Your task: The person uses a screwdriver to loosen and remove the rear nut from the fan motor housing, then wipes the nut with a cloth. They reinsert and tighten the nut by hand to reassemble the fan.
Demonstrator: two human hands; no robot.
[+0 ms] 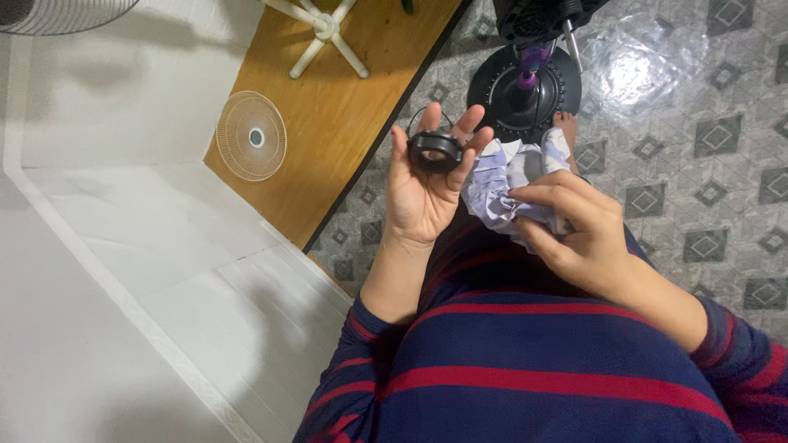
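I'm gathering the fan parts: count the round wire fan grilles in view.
2: one fan grille lies flat on the wooden board; another grille is cut off at the top-left corner. Others may be out of frame.

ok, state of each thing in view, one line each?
left hand: palm up, fingers gripping the ring
black ring part: held upright off the floor
right hand: closed on the cloth
pale cloth: crumpled
round fan base: standing on floor
fan grille: detached, lying flat

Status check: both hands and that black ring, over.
Left hand holds black ring in fingertips, palm up. Right hand grips crumpled white cloth beside it. Nothing between them.
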